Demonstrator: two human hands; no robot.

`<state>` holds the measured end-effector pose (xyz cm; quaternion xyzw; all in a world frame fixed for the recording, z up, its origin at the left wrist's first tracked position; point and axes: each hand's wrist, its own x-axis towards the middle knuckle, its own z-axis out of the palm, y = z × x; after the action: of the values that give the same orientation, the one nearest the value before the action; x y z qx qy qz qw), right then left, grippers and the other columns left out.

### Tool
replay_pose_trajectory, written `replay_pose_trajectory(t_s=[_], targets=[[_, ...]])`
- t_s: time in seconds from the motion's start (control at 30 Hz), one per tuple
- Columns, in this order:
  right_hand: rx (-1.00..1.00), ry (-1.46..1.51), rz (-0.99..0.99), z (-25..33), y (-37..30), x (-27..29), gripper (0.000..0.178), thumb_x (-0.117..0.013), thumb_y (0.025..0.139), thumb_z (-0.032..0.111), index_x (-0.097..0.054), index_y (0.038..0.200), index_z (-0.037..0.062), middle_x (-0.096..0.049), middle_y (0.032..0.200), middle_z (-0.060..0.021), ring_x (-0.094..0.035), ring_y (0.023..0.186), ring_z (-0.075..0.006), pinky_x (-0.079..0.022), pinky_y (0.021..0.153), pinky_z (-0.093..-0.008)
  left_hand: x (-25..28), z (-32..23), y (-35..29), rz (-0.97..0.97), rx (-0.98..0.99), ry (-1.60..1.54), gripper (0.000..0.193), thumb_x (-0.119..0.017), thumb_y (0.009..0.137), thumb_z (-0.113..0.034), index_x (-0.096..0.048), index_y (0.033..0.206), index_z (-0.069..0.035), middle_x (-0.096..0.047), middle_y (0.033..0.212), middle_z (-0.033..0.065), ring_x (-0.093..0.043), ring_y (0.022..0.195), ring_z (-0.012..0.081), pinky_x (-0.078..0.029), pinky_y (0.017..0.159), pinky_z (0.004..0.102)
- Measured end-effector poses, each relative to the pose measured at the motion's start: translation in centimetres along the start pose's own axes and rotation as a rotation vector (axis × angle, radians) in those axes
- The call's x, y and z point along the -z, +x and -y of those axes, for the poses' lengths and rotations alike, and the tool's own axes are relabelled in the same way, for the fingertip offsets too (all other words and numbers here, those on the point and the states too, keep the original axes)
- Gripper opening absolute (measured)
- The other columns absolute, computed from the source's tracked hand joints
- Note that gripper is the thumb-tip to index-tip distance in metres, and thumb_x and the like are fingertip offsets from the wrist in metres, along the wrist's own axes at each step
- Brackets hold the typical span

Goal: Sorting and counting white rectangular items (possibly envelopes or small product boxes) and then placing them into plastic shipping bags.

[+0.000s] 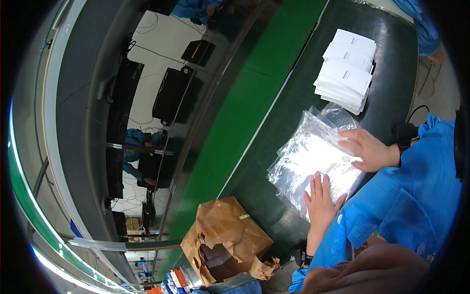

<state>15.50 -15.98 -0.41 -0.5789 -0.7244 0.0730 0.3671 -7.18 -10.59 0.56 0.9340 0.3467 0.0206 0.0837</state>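
Observation:
A stack of clear plastic bags lies on the dark green tabletop, glossy with reflected light. My left hand rests flat on the near part of the stack, fingers stretched out. Farther up, my right hand lies over the right side of the bags with its fingers apart. Both hands touch the plastic, and neither is seen gripping anything. Beyond the bags stand piles of white printed booklets, set close together in an overlapping row.
A torn brown paper bag sits at the table's lower end. A green conveyor belt runs alongside, and past it lie black devices and cables. Other people in blue sleeves work across the line; another blue garment shows at top right.

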Motion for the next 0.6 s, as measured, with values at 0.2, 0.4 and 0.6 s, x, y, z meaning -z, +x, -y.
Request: replay_pose_trajectory(t_s=[0.2, 0.4, 0.6], targets=[[0.074, -0.126, 0.334, 0.3, 0.0, 0.4, 0.066, -0.065, 0.07, 0.033, -0.04, 0.124, 0.0046, -0.03, 0.134, -0.0183, -0.023, 0.128, -0.0342, -0.02, 0.099, -0.0572, 0.0, -0.1, -0.1, -0.024, 0.078, -0.003, 0.08, -0.063, 0.075, -0.04, -0.024, 0.134, -0.004, -0.017, 0.14, 0.0242, -0.019, 0.129, 0.0361, -0.018, 0.098, 0.0576], [-0.192, -0.127, 0.274, -0.6, -1.9, 0.1, 0.07, -0.064, 0.072, 0.032, -0.035, 0.126, -0.001, -0.021, 0.137, -0.0243, -0.02, 0.128, -0.0389, -0.019, 0.1, -0.0563, 0.9, 2.1, -1.1, -0.321, 0.668, -0.332, 0.087, -0.063, 0.077, -0.03, -0.009, 0.134, 0.006, -0.01, 0.137, 0.0324, -0.015, 0.129, 0.0401, -0.014, 0.104, 0.0465], [-0.263, 0.067, 0.157, -0.1, 0.5, -0.4, 0.072, -0.064, 0.072, 0.022, -0.027, 0.128, -0.0038, -0.015, 0.137, -0.0281, -0.024, 0.124, -0.0426, -0.023, 0.101, -0.048, 1.4, 2.5, -1.0, -0.479, 0.687, -0.9, 0.079, -0.06, 0.08, -0.013, -0.006, 0.135, 0.006, -0.014, 0.138, 0.0287, -0.02, 0.129, 0.0326, -0.019, 0.104, 0.0396]])
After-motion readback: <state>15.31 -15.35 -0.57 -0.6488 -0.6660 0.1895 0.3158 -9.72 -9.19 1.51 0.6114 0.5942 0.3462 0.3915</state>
